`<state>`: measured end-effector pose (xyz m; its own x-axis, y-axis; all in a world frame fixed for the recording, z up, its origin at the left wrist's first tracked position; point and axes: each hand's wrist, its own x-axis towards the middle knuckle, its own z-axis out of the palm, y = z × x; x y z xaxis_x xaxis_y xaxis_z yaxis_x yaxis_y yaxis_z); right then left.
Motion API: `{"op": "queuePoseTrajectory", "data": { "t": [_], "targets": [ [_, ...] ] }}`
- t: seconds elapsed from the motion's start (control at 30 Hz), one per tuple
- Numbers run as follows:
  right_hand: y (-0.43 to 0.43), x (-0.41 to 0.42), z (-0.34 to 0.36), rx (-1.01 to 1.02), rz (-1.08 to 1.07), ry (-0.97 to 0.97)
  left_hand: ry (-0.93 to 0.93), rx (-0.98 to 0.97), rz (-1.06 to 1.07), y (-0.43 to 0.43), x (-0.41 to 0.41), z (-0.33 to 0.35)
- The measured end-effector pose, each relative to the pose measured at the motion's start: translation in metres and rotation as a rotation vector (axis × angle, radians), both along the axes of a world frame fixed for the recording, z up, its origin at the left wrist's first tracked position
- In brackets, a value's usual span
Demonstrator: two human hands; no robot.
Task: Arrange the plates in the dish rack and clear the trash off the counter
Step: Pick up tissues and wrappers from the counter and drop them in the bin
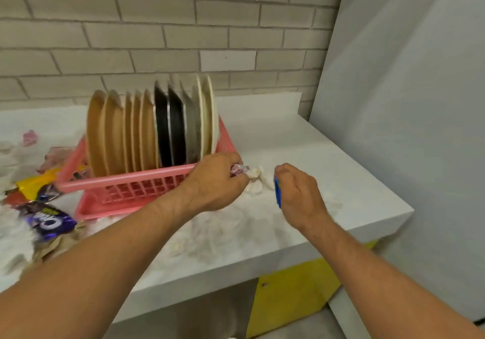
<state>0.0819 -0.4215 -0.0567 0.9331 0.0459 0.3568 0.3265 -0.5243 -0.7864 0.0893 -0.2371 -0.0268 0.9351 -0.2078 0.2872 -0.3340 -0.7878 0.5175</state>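
Plates (147,134) stand on edge across pink rack (131,178); left hand (217,181) pinches wrapper (237,169), right hand (299,194) grips blue item (277,191).

A wall of pale grey bricks (157,37), laid in staggered courses with darker joints, is seen across the back, and one brick (227,60) near the middle is set apart by its whiter face. The right side is taken up by a plain pale panel (406,102), stood upright against the bricks. Low down, a yellow cabinet front (294,294) with a small dark hole is seen, with grey floor (183,320) beside it.
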Motion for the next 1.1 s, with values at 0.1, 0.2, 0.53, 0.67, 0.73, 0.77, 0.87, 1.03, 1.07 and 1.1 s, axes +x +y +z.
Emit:
{"op": "queuePoseTrajectory", "data": {
  "t": [0.1, 0.2, 0.53, 0.67, 0.73, 0.77, 0.87, 1.03, 1.07, 1.1],
  "targets": [
    [0.031, -0.049, -0.022, -0.041, 0.041, 0.089, 0.034, -0.008, -0.007, 0.032, -0.054, -0.015],
    [0.058, -0.095, -0.045, -0.082, 0.054, 0.255, 0.116, 0.027, -0.030, 0.064, -0.103, -0.037],
    [0.096, -0.182, -0.154, -0.274, 0.151, 0.586, 0.193, 0.080, -0.254, 0.110, -0.202, -0.135],
    [0.086, -0.193, -0.218, -0.388, 0.129, 0.682, 0.294, 0.106, -0.207, 0.112, -0.227, -0.217],
    [0.077, -0.196, -0.265, -0.385, 0.122, 0.764, 0.365, 0.111, -0.175, 0.111, -0.238, -0.274],
    [0.073, -0.199, -0.293, -0.369, 0.114, 0.816, 0.401, 0.110, -0.154, 0.110, -0.243, -0.308],
    [0.060, -0.202, -0.378, -0.364, 0.090, 0.909, 0.479, 0.097, -0.082, 0.102, -0.247, -0.408],
    [0.046, -0.200, -0.509, -0.576, 0.132, 0.805, 0.531, 0.162, -0.053, 0.085, -0.223, -0.563],
    [0.043, -0.199, -0.529, -0.608, 0.144, 0.788, 0.559, 0.186, -0.051, 0.081, -0.216, -0.592],
    [0.040, -0.197, -0.548, -0.622, 0.150, 0.773, 0.588, 0.209, -0.052, 0.077, -0.208, -0.619]
  ]
}}
